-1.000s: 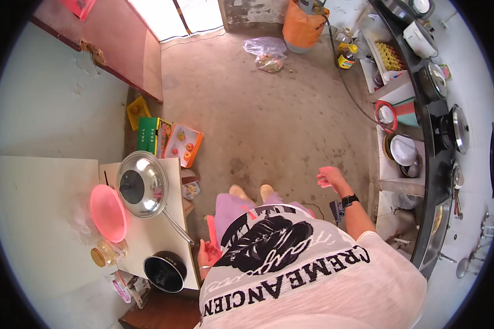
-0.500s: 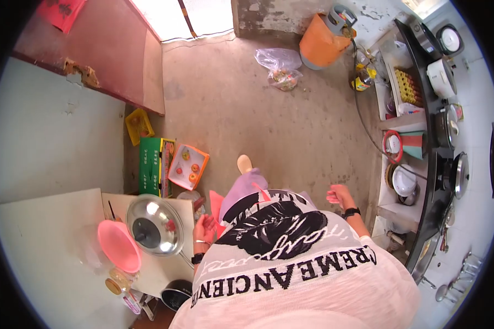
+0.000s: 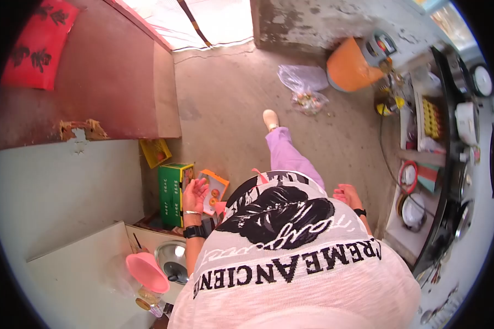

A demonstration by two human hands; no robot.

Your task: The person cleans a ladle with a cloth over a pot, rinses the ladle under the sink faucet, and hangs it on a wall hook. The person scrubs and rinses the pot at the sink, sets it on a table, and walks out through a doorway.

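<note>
My left hand (image 3: pixel 195 195) hangs at my left side with its fingers loosely apart, holding nothing. From this viewpoint it overlaps an orange-rimmed box with fruit (image 3: pixel 220 183) and is close to a green carton (image 3: pixel 170 198), without visible contact. On the other side my right hand (image 3: pixel 346 195) hangs over the floor, fingers loosely bent and apart, with nothing in it. Both wrists wear dark bands. One leg in purple trousers (image 3: pixel 291 153) is stretched forward, its pale shoe on the floor.
A plastic bag of scraps (image 3: pixel 309 101) lies ahead, beside an orange gas cylinder (image 3: pixel 352 66). Along the right runs a dark counter (image 3: pixel 449 126) with pots and shelves below. On the left are a reddish door (image 3: pixel 110 66), a yellow basket (image 3: pixel 157 152), a pink basin (image 3: pixel 147 272) and a lidded pan (image 3: pixel 172 261).
My body has moved forward, and a leg now reaches out ahead. My left hand has risen forward beside the boxes. The pan and basin have slid backward in view.
</note>
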